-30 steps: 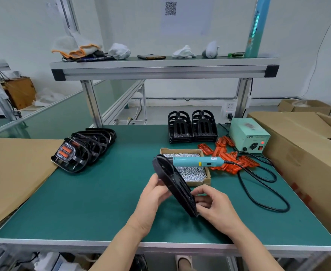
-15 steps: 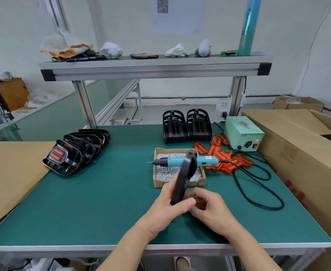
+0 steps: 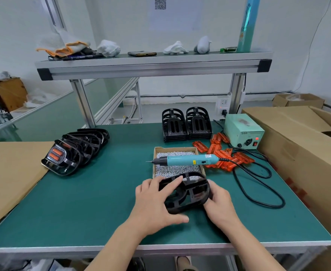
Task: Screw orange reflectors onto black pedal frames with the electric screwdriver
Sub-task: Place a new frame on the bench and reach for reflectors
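Black pedal frame (image 3: 188, 192) held in both hands, just above the table (image 3: 82, 202), near the middle of its front edge.

The frame is gripped by the left hand (image 3: 154, 202), fingers laid over its left rim and thumb stretched along its near side; its right rim is clasped by the curled fingers of the right hand (image 3: 219, 204). Just behind it a cardboard box of screws (image 3: 154, 163) is seen, with the electric screwdriver (image 3: 186, 159) laid across it, tip pointing left. Orange reflectors (image 3: 225, 155) are heaped to the right of the box, the black cable (image 3: 258, 184) looped beside them. Two stacks of bare frames (image 3: 186, 124) and a pale green control unit (image 3: 243, 132) are set at the far edge. A row of pedals (image 3: 76, 151), the nearest one fitted with reflectors, is ranged by the left edge.
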The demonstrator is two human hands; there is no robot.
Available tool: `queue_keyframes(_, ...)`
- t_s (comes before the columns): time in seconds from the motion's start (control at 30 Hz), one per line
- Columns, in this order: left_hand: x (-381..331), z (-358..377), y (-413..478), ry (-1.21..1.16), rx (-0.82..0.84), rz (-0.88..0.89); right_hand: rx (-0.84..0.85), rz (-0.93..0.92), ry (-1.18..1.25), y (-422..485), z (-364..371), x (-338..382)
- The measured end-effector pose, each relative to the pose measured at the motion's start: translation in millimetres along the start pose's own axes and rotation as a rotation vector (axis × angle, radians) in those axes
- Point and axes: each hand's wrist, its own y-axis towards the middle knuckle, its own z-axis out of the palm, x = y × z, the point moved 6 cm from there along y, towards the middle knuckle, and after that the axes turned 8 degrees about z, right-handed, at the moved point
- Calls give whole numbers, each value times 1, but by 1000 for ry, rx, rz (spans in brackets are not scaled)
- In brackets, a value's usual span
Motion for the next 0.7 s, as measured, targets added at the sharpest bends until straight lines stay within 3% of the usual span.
queue_keyframes(0.1, 4, 2, -5, 108, 49, 23, -186, 140, 191, 5, -12, -14)
queue_keyframes(0.2, 4, 5, -6, 201, 83, 55, -213, 231, 376, 6, -15, -20)
queue_keyframes(0.43, 6, 13, -7, 220, 71, 59, -108, 117, 26, 5, -5, -16)
queue_keyframes(0.53, 8, 9, -10, 99, 17, 36, -106, 117, 10, 5, -5, -15)
queue_keyframes(0.7, 29, -11, -15, -346, -309, -145, -119, 127, 22, 5, -6, -16)
